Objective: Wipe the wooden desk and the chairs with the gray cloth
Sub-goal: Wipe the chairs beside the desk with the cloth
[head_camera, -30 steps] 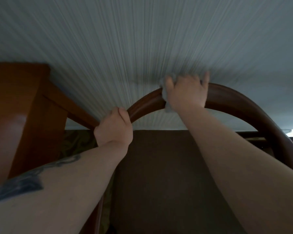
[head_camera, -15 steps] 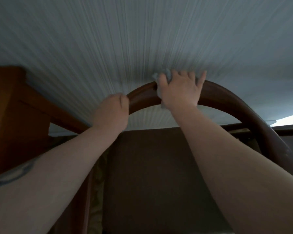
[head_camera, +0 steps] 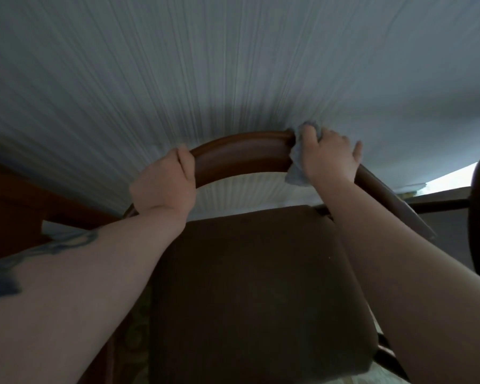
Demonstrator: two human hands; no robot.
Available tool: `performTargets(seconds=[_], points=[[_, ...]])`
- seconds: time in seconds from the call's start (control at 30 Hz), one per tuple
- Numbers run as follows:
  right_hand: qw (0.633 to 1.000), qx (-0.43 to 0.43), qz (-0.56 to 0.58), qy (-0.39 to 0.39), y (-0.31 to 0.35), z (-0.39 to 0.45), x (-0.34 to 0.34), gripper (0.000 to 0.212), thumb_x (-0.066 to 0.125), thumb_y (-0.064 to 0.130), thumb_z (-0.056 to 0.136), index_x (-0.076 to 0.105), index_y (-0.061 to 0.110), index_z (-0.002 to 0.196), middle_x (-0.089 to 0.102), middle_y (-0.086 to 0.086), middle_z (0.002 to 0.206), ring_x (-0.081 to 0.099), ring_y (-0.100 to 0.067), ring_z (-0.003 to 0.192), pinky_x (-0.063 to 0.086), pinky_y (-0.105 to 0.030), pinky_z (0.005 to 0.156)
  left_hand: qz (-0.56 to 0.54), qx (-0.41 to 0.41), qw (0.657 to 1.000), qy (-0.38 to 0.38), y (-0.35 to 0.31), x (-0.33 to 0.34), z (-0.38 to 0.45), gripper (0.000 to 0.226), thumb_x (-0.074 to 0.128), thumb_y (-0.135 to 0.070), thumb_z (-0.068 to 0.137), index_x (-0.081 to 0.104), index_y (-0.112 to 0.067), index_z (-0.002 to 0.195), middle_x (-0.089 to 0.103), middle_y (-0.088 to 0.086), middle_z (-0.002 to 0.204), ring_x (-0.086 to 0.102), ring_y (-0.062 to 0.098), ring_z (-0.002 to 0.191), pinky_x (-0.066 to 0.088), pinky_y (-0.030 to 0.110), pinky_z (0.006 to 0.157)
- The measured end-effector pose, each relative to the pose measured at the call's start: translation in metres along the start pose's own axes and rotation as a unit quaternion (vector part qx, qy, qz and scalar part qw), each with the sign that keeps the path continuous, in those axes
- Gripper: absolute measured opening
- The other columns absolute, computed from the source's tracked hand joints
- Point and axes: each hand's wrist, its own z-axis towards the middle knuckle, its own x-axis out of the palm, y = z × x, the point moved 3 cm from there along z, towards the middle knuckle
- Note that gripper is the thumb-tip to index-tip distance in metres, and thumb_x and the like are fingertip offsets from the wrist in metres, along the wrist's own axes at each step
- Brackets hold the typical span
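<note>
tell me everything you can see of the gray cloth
The gray cloth is small, soft and crumpled, pale blue-gray. It is bunched under the right hand, which presses it onto the top of the chair's curved wooden back rail. One fold pokes up above the thumb, another hangs below the rail beside the wrist. Most of it is hidden by the hand.

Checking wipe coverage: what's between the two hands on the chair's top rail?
Head view: only a bare stretch of the curved wooden rail lies between the left hand, gripping it, and the right hand, which holds the gray cloth on the rail.
</note>
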Motion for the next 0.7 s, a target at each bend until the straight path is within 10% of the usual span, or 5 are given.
performTargets(seconds=[0.23, 0.5, 0.7], points=[[0.990, -0.140, 0.012, -0.007, 0.014, -0.011, -0.004, 0.041, 0.030, 0.034, 0.101, 0.058, 0.011, 0.121, 0.060, -0.015, 0.115, 0.052, -0.033, 0.110, 0.036, -0.044, 0.100, 0.003, -0.013, 1.000, -0.021, 0.000, 0.001, 0.001, 0.042, 0.021, -0.036, 0.103, 0.045, -0.019, 0.073, 0.038, -0.001, 0.059, 0.041, 0.023, 0.063, 0.027, 0.034, 0.058], [0.993, 0.112, 0.017, -0.008, -0.081, -0.011, -0.015, 0.028, 0.023, 0.031, 0.102, 0.043, 0.015, 0.093, 0.061, -0.019, 0.109, 0.055, -0.035, 0.094, 0.036, -0.041, 0.078, 0.015, -0.017, 0.999, -0.034, -0.001, 0.001, -0.003, 0.049, 0.021, -0.033, 0.104, 0.052, -0.010, 0.074, 0.031, -0.003, 0.056, 0.034, 0.021, 0.057, 0.024, 0.034, 0.055], [0.994, -0.096, 0.044, -0.017, -0.013, -0.010, 0.001, 0.034, 0.027, 0.035, 0.100, 0.052, 0.020, 0.115, 0.054, -0.003, 0.112, 0.046, -0.025, 0.112, 0.028, -0.040, 0.100, 0.033, -0.013, 0.999, -0.024, -0.001, 0.000, -0.003, 0.052, 0.017, -0.036, 0.105, 0.055, -0.009, 0.082, 0.046, 0.006, 0.070, 0.043, 0.026, 0.068, 0.029, 0.038, 0.063]])
